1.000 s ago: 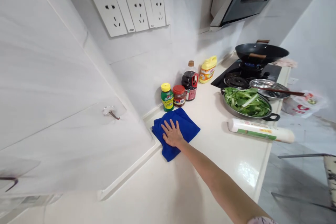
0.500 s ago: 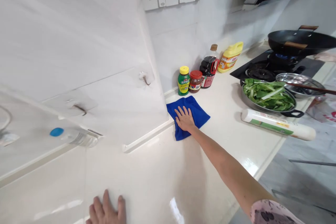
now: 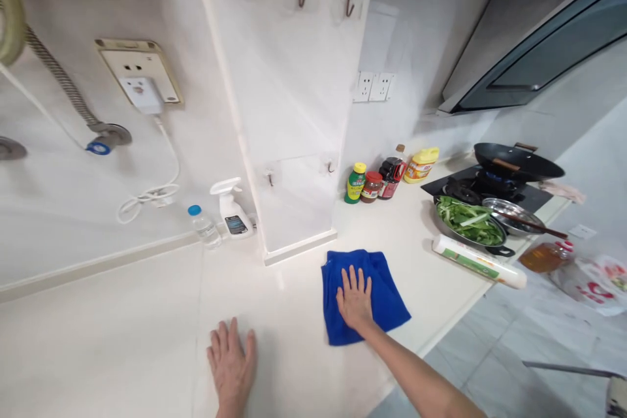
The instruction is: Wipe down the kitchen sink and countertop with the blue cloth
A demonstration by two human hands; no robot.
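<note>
A blue cloth [image 3: 382,300] lies spread on the white countertop [image 3: 147,339]. My right hand [image 3: 354,297] rests flat on the cloth with fingers stretched out and pressed down on it. My left hand [image 3: 232,366] lies flat and open on the bare counter to the left of the cloth, holding nothing.
A spray bottle [image 3: 232,210] and a small water bottle [image 3: 202,225] stand by the wall. Sauce jars [image 3: 365,183] and a yellow jug [image 3: 421,164] line the back. A pan of greens [image 3: 465,221], a roll [image 3: 477,262], a wok [image 3: 514,160] on the stove sit right.
My right hand has dragged the blue cloth away from the jars toward the counter's front edge. My left hand has come into view, flat on the counter. The view has pulled back.
</note>
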